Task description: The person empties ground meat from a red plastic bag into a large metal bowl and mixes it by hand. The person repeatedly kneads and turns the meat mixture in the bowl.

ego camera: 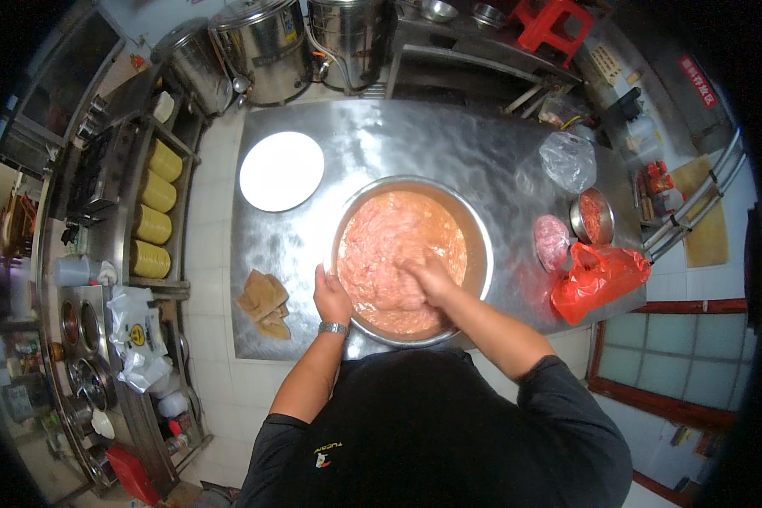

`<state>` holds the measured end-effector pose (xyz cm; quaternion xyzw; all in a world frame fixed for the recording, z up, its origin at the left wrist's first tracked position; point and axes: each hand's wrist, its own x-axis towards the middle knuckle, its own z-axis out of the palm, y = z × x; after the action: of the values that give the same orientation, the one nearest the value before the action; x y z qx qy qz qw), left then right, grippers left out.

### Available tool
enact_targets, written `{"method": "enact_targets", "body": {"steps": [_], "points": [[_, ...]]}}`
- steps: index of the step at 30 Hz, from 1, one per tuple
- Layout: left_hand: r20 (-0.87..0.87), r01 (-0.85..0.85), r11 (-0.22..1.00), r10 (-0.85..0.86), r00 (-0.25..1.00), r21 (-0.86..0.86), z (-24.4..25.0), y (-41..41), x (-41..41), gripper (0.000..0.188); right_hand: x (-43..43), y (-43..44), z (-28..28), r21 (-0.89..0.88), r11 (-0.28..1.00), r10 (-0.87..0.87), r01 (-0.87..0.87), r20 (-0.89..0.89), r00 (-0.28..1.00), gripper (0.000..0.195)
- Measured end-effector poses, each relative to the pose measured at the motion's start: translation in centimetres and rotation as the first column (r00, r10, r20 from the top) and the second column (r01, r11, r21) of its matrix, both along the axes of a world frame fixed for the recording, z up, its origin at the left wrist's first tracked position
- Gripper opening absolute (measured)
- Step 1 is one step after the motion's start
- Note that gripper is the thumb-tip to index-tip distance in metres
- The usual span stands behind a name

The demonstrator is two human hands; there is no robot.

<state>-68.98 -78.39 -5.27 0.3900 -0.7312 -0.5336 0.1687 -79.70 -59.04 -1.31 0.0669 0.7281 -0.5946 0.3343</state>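
A large round metal basin stands at the front edge of a steel table, holding wet, pink minced meat with orange-tinted liquid along its right side. My right hand is down in the meat, blurred, its fingers partly hidden, so I cannot tell whether they close on any of it. At the basin's left rim is my left hand, gripping that rim, with a metal-banded watch on the wrist. Left of the basin lie a white round board and, nearer to me, a folded brown cloth.
On the steel table's right side are a clear plastic bag, a bagged pink mass, a metal bowl of reddish food and a red plastic bag. Tall metal pots stand beyond the far edge; shelving is at left.
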Motion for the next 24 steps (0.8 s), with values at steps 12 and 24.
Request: {"method": "enact_targets", "body": {"steps": [12, 24], "points": [[0.036, 0.019, 1.0, -0.019, 0.999, -0.016, 1.5, 0.3, -0.4, 0.044, -1.3, -8.0, -3.7, 0.706, 0.26, 0.937, -0.659, -0.02, 0.348, 0.09], [0.009, -0.024, 0.998, 0.024, 1.0, -0.066, -0.7, 0.0, 0.1, 0.048, -13.2, -1.5, 3.5, 0.717, 0.581, 0.81, -0.385, -0.463, 0.359, 0.05]]}}
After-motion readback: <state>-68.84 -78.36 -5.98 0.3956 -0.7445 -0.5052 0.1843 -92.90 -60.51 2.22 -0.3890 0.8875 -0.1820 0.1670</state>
